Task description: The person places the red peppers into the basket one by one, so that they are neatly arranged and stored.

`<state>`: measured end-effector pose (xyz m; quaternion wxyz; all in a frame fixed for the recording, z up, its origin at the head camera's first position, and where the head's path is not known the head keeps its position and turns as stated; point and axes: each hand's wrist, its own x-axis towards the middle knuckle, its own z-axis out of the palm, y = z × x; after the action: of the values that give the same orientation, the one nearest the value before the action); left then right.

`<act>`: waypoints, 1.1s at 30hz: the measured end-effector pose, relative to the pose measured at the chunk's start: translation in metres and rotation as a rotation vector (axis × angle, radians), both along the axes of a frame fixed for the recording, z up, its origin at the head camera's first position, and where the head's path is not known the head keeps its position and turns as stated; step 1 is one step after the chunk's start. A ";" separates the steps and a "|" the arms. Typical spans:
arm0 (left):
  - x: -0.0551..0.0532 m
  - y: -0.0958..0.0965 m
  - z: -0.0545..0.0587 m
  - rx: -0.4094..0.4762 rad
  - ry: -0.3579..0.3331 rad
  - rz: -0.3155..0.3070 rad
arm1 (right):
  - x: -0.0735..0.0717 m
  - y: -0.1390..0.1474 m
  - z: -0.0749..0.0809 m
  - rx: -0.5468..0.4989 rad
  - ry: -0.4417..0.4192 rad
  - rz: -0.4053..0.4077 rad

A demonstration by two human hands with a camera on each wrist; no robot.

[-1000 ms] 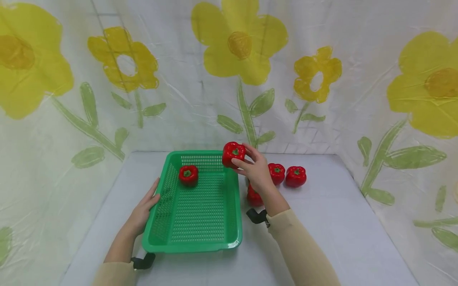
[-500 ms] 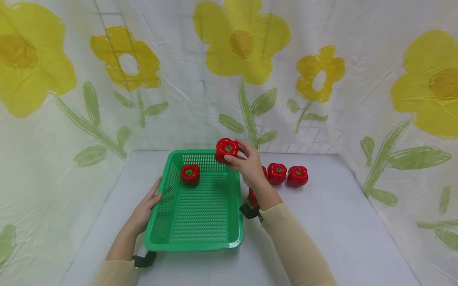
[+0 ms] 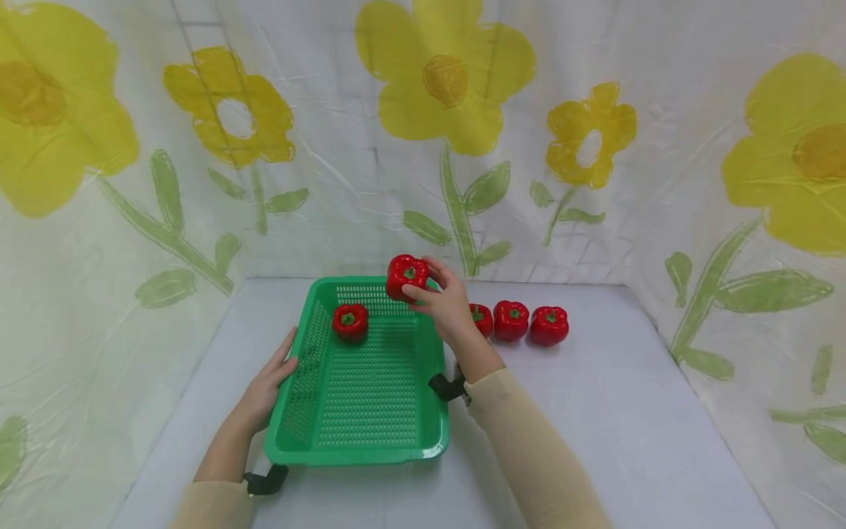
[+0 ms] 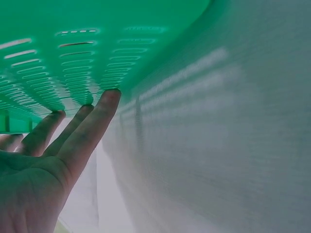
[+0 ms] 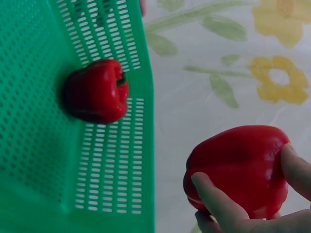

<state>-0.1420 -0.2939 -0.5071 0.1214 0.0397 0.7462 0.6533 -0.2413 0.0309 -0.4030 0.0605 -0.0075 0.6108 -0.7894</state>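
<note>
A red bell pepper (image 3: 404, 278) is held by my right hand (image 3: 449, 305), above the far right corner of the green basket (image 3: 357, 457). In the right wrist view, thumb and fingers grip this bell pepper (image 5: 238, 167) from its sides, outside the rim. Another bell pepper (image 3: 350, 323) sits inside the basket near its far left corner. My left hand (image 3: 263, 389) rests against the basket's left side. In the left wrist view, its straight fingers (image 4: 92, 128) touch the slotted outer wall (image 4: 73, 48).
Right of the basket, on the white table (image 3: 595, 426), stand more bell peppers in a row, the right one (image 3: 549, 325) beside the middle one (image 3: 511, 320). My right forearm partly covers that side. Behind the table hangs a flower-print sheet (image 3: 330, 147).
My right hand has carried the bell pepper leftward from the basket's right rim to over its far right part. The left hand and basket stay in place.
</note>
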 end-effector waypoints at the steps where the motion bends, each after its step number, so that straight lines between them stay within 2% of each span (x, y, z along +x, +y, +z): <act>1: 0.000 0.000 0.000 -0.001 -0.004 0.000 | -0.001 -0.002 -0.001 -0.003 0.000 -0.001; 4: 0.002 -0.001 0.001 -0.023 -0.003 -0.002 | -0.003 -0.006 -0.003 -0.005 -0.003 -0.002; 9: 0.007 -0.004 0.001 -0.065 0.004 0.004 | -0.004 -0.013 -0.008 0.007 -0.019 0.041; 14: 0.006 -0.002 0.002 -0.043 -0.002 0.007 | -0.006 -0.016 -0.013 0.023 -0.036 0.054; 19: 0.003 0.001 0.002 -0.032 0.003 -0.001 | -0.011 -0.021 -0.021 0.000 -0.088 0.063; 33: 0.003 0.000 0.001 -0.039 -0.004 0.004 | -0.020 -0.042 -0.036 -0.038 -0.169 0.026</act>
<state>-0.1394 -0.2941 -0.5063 0.1222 0.0348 0.7586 0.6390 -0.2617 -0.0114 -0.4393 0.1220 0.0501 0.5881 -0.7980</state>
